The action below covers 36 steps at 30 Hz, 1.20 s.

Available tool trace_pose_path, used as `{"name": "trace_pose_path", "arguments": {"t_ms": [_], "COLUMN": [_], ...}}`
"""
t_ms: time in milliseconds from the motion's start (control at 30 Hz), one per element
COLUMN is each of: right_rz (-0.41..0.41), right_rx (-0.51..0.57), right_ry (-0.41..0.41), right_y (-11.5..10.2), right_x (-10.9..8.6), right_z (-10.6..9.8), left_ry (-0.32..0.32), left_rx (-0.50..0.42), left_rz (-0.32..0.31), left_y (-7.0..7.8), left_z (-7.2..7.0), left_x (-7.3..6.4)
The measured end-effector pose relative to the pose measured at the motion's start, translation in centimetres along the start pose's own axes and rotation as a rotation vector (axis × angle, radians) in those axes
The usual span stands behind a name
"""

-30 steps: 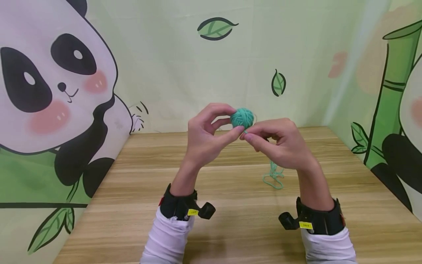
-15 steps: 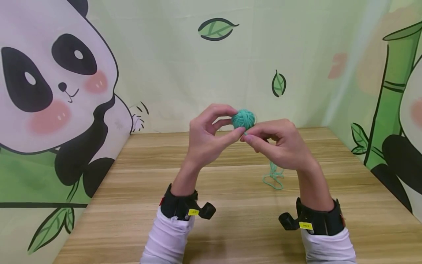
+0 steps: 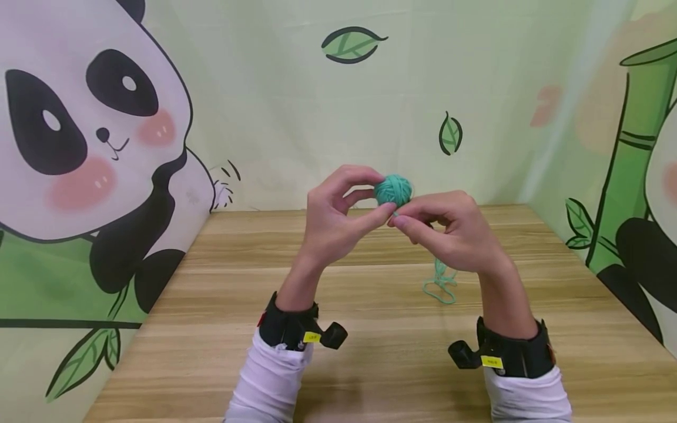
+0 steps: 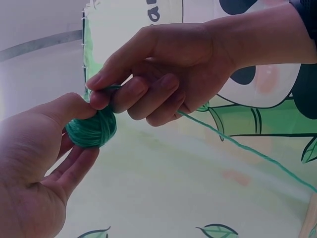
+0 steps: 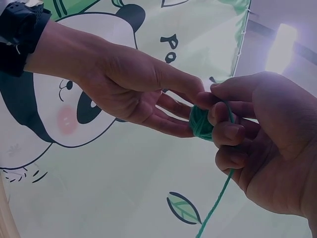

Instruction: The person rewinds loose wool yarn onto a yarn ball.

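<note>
A small ball of teal yarn [image 3: 394,190] is held up above the far part of the table between the thumb and fingers of my left hand [image 3: 338,217]. Right beside it, my right hand [image 3: 455,229] pinches the yarn strand between thumb and index finger, close to the ball's lower edge. In the left wrist view the strand [image 4: 247,148] runs out below the curled fingers of the right hand [image 4: 168,74] and slants down. Loose loops of the same yarn [image 3: 440,285] lie on the table under the right hand.
The wooden table [image 3: 370,329] spreads beneath both arms. Behind and beside it hangs a cloth backdrop [image 3: 285,106] printed with pandas, leaves and bamboo. Each wrist wears a black strap with a small camera [image 3: 334,335].
Both hands and the ball appear slightly further right, along with a small shift of the whole view. The grips on ball and strand look the same.
</note>
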State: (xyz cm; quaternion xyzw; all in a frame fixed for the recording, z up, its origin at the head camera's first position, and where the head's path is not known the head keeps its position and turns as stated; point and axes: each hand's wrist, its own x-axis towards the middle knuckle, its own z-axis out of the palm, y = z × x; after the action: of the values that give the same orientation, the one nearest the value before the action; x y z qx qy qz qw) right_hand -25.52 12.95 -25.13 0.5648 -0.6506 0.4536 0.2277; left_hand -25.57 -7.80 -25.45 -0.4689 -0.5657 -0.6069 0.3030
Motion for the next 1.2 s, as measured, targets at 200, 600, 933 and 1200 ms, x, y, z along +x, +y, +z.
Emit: {"name": "trace_pose_path", "arguments": {"t_ms": [200, 600, 933, 1200], "right_rz": [-0.005, -0.009, -0.029, -0.056], "right_rx": [0.013, 0.065, 0.084, 0.093], "right_ry": [0.01, 0.137, 0.255, 0.308], "right_y": [-0.02, -0.24, -0.41, -0.34], "right_x": [-0.06, -0.14, -0.01, 0.09], "right_z": [-0.08, -0.12, -0.2, -0.26], "left_ry": [-0.014, -0.044, -0.096, -0.145], "left_rx": [0.01, -0.003, -0.022, -0.039], "left_rz": [0.006, -0.026, -0.042, -0.054], "left_y": [0.11, 0.39, 0.57, 0.58], "left_z": [-0.07, 0.05, 0.18, 0.1], "left_x": [0.02, 0.04, 0.1, 0.04]}}
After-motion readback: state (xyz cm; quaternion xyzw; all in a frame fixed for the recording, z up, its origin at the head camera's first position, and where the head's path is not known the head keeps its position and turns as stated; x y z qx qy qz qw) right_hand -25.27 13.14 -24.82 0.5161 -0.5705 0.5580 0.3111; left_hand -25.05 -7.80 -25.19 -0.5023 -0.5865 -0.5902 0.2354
